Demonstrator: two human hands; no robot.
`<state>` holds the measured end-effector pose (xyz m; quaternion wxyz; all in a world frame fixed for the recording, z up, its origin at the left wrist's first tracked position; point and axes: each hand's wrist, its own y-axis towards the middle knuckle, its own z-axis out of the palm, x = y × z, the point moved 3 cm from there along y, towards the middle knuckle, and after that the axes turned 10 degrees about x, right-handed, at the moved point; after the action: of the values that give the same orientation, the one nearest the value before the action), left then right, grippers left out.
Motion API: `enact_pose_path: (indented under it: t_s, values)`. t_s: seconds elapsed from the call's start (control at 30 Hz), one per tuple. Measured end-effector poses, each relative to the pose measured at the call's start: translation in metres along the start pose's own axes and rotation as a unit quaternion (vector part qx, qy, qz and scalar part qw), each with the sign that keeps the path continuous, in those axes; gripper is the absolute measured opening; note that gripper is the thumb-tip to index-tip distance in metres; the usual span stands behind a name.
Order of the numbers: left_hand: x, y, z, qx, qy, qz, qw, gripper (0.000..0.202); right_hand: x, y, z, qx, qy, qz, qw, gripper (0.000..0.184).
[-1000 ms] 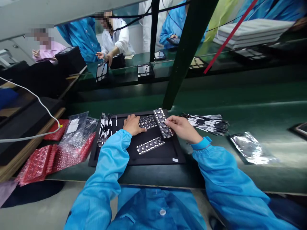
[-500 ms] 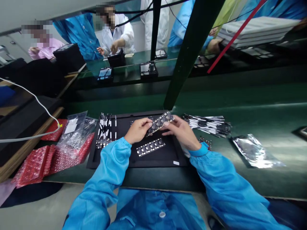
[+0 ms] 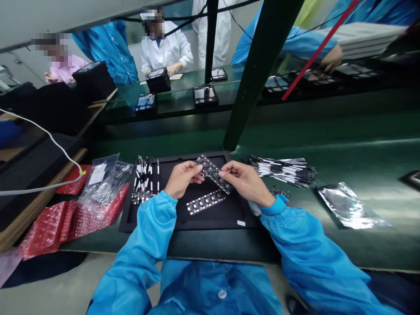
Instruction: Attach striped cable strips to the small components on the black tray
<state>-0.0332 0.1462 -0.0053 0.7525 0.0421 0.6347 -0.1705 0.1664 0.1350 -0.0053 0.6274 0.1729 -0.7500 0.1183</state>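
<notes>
The left hand (image 3: 184, 178) pinches the circuit board (image 3: 213, 172) near its upper end; the right hand (image 3: 248, 181) grips its right edge. It slants between them above the black tray (image 3: 210, 222).

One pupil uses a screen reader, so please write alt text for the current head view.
A person's left hand and right hand hold a dark circuit-board panel between them over a black tray where a second panel lies. Small strips line the tray's left side; a pile of strips lies on the green table to its right.
</notes>
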Motion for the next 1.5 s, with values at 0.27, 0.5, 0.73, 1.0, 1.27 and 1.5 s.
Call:
enact_pose_path:
  t_s: [0.27,0.5,0.73,1.0,1.27,1.5]
  values:
    - [-0.006,-0.008,0.013,0.147,0.081,-0.003,0.986,0.037,0.007,-0.004,0.009,0.098,0.054,0.033,0.993,0.036]
    - [-0.005,-0.009,0.019,0.093,0.137,0.028,0.986,0.031,0.003,-0.003,0.013,0.062,0.134,0.066,0.987,0.046]
    - [-0.007,-0.013,0.022,0.049,0.271,0.059,0.959,0.022,-0.008,0.001,0.014,0.03,0.067,0.106,0.992,0.043]
    - [-0.002,-0.028,0.037,0.027,0.414,0.142,0.899,0.008,-0.024,0.007,0.022,0.002,0.091,0.161,0.983,0.037]
    - [0.004,-0.013,-0.019,0.026,0.322,-0.031,0.946,0.009,-0.021,0.005,0.021,0.052,0.133,0.14,0.98,0.039]
    - [0.0,-0.021,-0.014,0.005,0.404,0.02,0.914,0.021,-0.017,0.003,0.018,0.09,0.089,0.096,0.987,0.045]
